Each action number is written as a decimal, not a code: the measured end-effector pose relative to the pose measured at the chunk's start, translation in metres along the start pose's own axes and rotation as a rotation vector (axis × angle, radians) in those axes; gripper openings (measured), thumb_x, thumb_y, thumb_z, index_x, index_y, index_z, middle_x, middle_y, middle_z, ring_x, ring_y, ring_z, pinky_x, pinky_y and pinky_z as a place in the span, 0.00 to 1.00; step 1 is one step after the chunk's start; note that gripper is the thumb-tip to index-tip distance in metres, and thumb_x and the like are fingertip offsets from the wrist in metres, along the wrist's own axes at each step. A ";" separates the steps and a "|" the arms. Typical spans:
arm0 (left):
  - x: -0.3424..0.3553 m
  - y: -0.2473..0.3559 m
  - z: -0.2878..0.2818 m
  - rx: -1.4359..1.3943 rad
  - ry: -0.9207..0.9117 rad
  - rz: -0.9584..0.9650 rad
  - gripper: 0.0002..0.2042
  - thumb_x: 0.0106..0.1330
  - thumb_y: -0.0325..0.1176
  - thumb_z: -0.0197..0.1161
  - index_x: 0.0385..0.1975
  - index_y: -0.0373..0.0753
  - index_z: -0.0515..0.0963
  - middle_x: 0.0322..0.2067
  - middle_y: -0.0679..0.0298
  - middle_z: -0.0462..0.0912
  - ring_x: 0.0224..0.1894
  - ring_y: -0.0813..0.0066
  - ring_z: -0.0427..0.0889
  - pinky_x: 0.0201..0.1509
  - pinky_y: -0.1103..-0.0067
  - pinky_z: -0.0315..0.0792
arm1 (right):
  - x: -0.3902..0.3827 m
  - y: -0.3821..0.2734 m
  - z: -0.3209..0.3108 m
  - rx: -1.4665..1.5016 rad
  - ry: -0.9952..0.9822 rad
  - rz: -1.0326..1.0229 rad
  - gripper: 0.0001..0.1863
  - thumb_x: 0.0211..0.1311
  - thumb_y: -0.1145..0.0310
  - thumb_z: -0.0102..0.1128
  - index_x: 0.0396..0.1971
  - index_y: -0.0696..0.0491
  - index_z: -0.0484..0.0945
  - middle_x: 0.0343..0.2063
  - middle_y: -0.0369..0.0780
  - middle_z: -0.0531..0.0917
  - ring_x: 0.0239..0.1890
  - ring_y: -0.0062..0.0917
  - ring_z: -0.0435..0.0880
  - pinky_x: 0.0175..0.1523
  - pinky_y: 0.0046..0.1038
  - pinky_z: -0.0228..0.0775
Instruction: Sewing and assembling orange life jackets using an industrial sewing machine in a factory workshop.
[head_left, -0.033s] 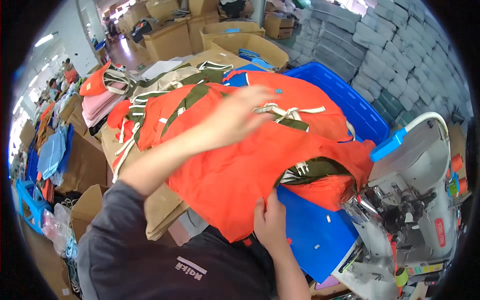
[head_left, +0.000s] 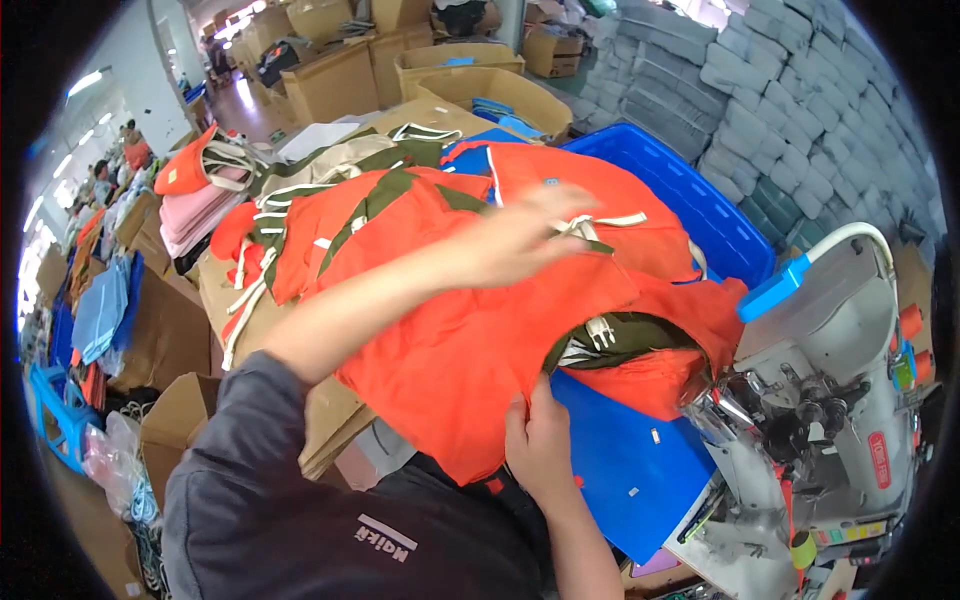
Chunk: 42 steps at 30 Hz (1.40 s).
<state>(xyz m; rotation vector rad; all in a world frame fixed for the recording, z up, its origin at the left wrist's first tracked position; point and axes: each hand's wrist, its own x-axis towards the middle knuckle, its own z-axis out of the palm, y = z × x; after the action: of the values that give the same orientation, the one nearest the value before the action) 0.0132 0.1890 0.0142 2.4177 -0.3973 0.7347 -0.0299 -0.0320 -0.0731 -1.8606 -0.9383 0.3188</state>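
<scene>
On the blue plastic table (head_left: 640, 470), my left hand (head_left: 520, 235) presses flat and my right hand (head_left: 540, 440) pinches the orange fabric bag pile (head_left: 450, 340) beside the grey sewing machine (head_left: 830, 380); I judge its cream drawstrings (head_left: 600, 225) could snag there.

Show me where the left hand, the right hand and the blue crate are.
left hand (head_left: 525, 240), head view, back of the hand.
right hand (head_left: 540, 445), head view, back of the hand.
blue crate (head_left: 690, 205), head view, side wall.
</scene>
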 end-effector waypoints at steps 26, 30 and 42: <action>0.061 -0.139 0.114 -0.269 -0.639 -0.279 0.14 0.71 0.42 0.59 0.32 0.36 0.78 0.25 0.74 0.71 0.30 0.86 0.66 0.34 0.82 0.62 | 0.000 -0.019 -0.012 -0.016 0.209 0.036 0.12 0.61 0.70 0.58 0.35 0.65 0.73 0.39 0.52 0.72 0.34 0.48 0.79 0.39 0.43 0.73; 0.050 -0.124 0.099 -0.142 -0.068 -0.116 0.12 0.74 0.39 0.54 0.38 0.36 0.78 0.32 0.70 0.77 0.33 0.83 0.73 0.40 0.84 0.68 | -0.025 -0.027 -0.021 -0.027 0.231 -0.010 0.15 0.62 0.65 0.59 0.28 0.65 0.72 0.36 0.52 0.71 0.30 0.46 0.78 0.35 0.41 0.73; 0.014 0.072 0.056 -0.438 0.005 0.202 0.14 0.73 0.38 0.53 0.28 0.38 0.63 0.34 0.63 0.66 0.39 0.73 0.64 0.53 0.78 0.60 | -0.138 0.004 -0.078 -0.324 0.512 -0.014 0.15 0.61 0.63 0.63 0.38 0.62 0.76 0.44 0.50 0.75 0.43 0.43 0.80 0.44 0.35 0.75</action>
<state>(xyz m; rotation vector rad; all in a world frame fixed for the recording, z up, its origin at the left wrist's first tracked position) 0.0170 0.0967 0.0153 1.9816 -0.7275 0.6579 -0.0742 -0.1843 -0.0639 -2.0836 -0.6706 -0.3291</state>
